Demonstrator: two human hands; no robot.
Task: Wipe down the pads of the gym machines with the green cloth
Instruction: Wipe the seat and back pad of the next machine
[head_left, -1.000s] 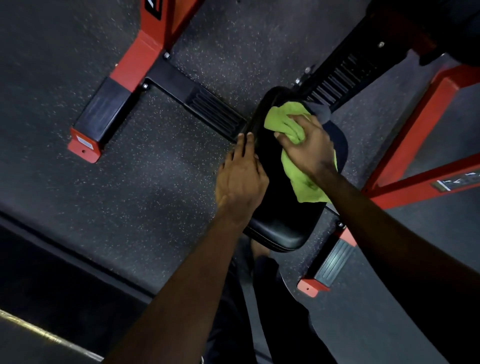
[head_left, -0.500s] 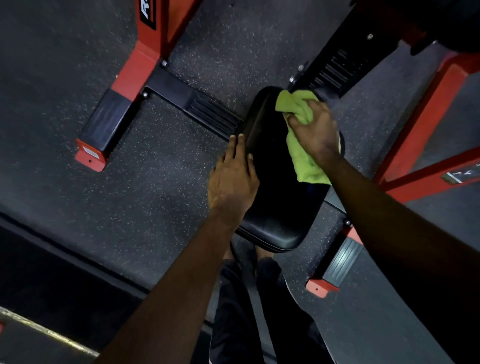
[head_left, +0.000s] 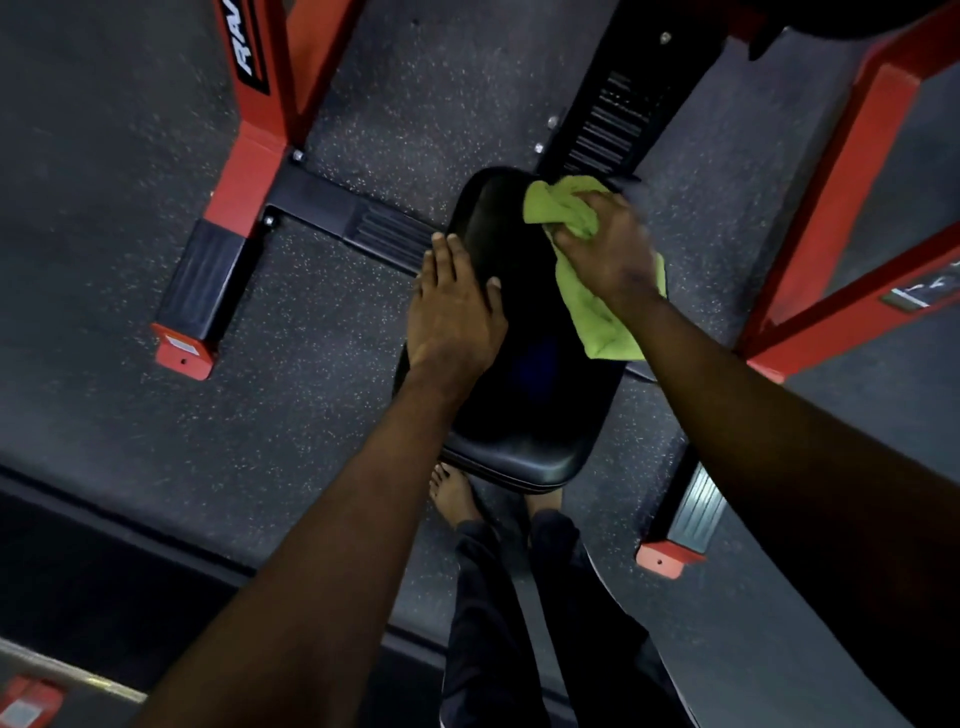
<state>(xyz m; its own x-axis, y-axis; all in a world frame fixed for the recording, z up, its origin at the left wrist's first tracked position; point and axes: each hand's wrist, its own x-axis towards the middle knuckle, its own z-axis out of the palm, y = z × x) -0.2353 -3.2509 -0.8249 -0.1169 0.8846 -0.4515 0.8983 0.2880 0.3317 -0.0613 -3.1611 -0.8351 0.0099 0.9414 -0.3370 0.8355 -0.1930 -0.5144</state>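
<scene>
Your right hand (head_left: 610, 249) grips the bunched green cloth (head_left: 602, 322) at the black seat pad's (head_left: 524, 415) far end. Your left hand (head_left: 454, 317) rests flat, fingers straight. The near half and the other machines likely remain.

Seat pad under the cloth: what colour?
Black, glossy seat pad; the head view, the only one, shows it clearly.

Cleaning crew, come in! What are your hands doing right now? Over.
Right hand gripping green cloth at far end of black pad. Left hand flat on its left edge. Nothing blocking.
</scene>
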